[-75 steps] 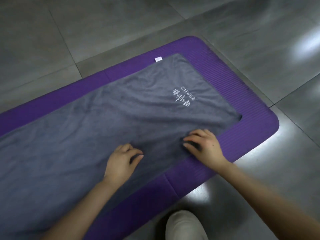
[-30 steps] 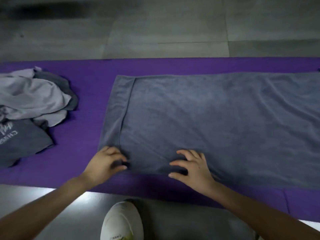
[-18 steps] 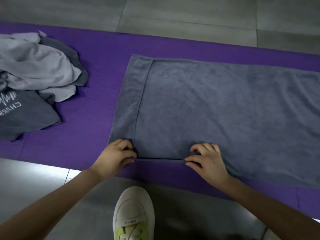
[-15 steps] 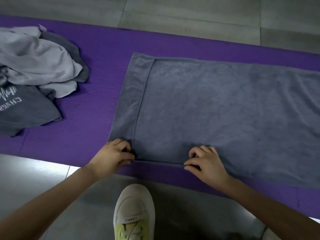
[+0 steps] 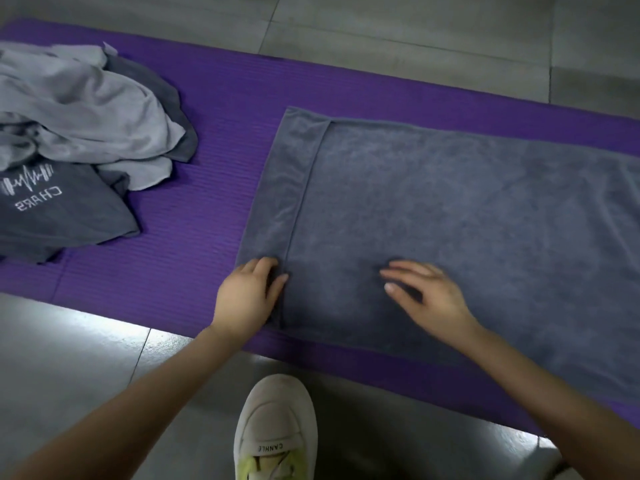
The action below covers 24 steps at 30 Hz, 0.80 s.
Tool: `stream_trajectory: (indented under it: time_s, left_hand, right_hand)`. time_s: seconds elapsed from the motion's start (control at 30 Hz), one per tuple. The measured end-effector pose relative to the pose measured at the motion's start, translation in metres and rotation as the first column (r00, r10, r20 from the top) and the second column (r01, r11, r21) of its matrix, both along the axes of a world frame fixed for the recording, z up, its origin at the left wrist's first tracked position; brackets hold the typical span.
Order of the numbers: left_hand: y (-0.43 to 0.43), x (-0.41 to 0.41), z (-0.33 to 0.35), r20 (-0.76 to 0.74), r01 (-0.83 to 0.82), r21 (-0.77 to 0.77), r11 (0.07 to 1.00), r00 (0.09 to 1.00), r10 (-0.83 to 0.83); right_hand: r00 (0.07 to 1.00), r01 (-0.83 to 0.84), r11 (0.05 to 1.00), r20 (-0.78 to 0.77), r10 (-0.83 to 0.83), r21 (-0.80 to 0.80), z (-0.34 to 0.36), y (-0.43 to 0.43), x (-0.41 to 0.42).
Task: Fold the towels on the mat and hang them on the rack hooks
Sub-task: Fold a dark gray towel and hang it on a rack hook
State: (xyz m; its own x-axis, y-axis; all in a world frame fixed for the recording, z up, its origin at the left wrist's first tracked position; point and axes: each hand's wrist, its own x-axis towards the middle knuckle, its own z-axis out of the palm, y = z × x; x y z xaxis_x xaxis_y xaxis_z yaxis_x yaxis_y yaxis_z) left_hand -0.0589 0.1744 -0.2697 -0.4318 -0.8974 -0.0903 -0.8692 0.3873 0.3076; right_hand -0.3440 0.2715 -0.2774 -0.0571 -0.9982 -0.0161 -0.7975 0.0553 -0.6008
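Folding is barely under way: grey towel (image 5: 450, 220) lies flat on the mat (image 5: 214, 133), left hand (image 5: 249, 296) pinching its near corner, right hand (image 5: 426, 292) spread flat on it. Heaped towels (image 5: 79, 109) wait beside it, and hanging seemingly remains.

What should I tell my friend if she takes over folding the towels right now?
Left hand: on the near left corner of the dark grey towel; pinching or only pressing, cannot tell.
Right hand: open, fingers flat on the same towel.
Things: towel lies flat on the purple mat; crumpled pile of towels at the mat's left end. Rack not in view.
Done: towel appears folded over once, layers not quite flush at its left end.
Left: finish folding, fold the pile, hang all.
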Motion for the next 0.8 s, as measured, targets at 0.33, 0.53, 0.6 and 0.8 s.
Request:
stream_trajectory:
  time_s: [0.33,0.53,0.6,0.8]
  left_hand:
    - [-0.016,-0.010,-0.013,-0.037,0.069,0.066,0.995,0.997,-0.067]
    - [-0.020,-0.017,-0.009,0.024,0.166,0.010,0.986,0.986,-0.166]
    - [-0.038,-0.020,-0.007,-0.035,0.128,-0.031,0.991,0.991,-0.129]
    - [-0.124,-0.057,-0.007,-0.117,0.200,-0.219,0.955,0.966,-0.229]
  right_hand:
    - [0.868,-0.022,0.989,-0.489,0.091,0.145,-0.038,-0.027,-0.028]
    - [0.861,-0.020,0.987,-0.498,0.099,0.162,-0.039,-0.027,-0.028]
    - [0.862,-0.030,0.988,-0.496,0.101,0.149,-0.038,-0.028,-0.029]
    - [0.869,-0.038,0.998,-0.492,0.061,0.055,-0.018,-0.067,-0.041]
